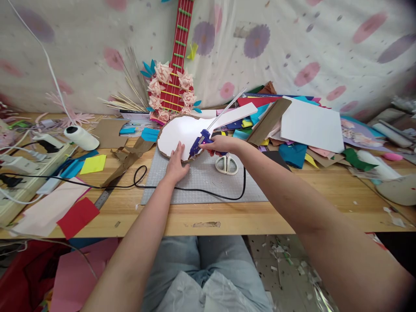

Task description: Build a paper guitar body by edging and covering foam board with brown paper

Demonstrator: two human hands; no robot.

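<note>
- The left hand [177,167] could get burned, if the glue gun [202,139] is hot, because its nozzle points down close beside those fingers.
- The black cord [211,192] passes under the left forearm, so a shift of that arm might drag the gun sideways.
- The right hand's [222,144] grip is clamped around the gun; the left's fingers are spread apart, pressing on the guitar-shaped piece [175,128].
- That piece has a smooth white face, a ragged brown rim and a long pale neck.
- It overlaps the cutting mat's [255,193] far edge, well back from the worktop's [279,216] front edge.
</note>
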